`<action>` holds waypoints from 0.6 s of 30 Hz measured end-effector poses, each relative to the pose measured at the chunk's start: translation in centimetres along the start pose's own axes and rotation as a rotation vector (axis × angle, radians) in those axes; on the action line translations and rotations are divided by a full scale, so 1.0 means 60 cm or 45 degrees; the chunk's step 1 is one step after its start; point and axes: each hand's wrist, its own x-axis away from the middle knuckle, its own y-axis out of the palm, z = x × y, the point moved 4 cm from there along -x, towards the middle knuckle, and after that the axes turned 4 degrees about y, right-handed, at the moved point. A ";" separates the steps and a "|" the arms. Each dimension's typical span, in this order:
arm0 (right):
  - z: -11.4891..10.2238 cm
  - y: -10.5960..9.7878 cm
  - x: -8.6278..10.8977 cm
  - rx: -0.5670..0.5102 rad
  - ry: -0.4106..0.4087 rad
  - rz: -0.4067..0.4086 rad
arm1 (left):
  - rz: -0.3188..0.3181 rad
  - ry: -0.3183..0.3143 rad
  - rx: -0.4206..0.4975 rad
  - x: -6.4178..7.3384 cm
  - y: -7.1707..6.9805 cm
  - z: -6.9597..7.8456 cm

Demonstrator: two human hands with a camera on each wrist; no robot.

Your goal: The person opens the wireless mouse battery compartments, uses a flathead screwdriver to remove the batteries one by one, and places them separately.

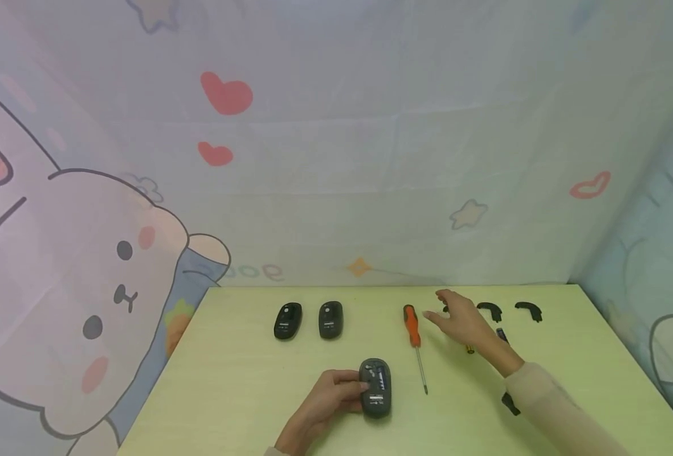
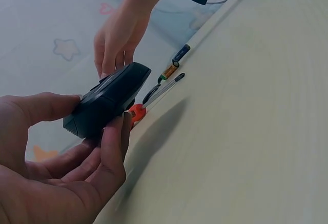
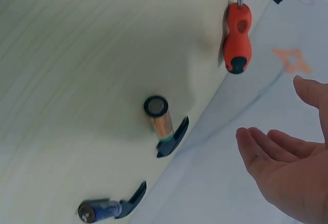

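Note:
My left hand (image 1: 327, 402) grips a dark computer mouse (image 1: 376, 405) by its side, thumb on the face with the white labels. In the left wrist view the mouse (image 2: 105, 101) is held off the table, its shadow falling beside it. My right hand (image 1: 458, 322) hovers over the back of the table with fingers spread and nothing between thumb and fingers, as the right wrist view of this hand (image 3: 292, 170) also shows. Left of it lies an orange screwdriver (image 1: 412, 326). Near it are an orange-and-black battery (image 3: 162, 125) and a curved black piece (image 3: 174, 141).
Two more dark mice (image 1: 287, 321) lie at the back left. Two curved black pieces (image 1: 531, 310) are at the back right. A blue battery (image 3: 105, 210) lies near one of them. Another black item (image 1: 509, 403) shows beside the right sleeve. A patterned cloth (image 1: 336, 158) hangs behind the table.

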 end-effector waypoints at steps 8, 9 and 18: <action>-0.009 0.039 -0.001 0.038 0.033 -0.075 | 0.011 -0.002 -0.012 0.001 -0.007 0.001; -0.009 0.041 0.000 0.041 0.038 -0.082 | 0.017 -0.003 -0.009 0.001 -0.008 0.001; -0.021 0.072 -0.013 0.188 -0.020 -0.130 | 0.016 -0.005 0.008 0.003 -0.015 -0.004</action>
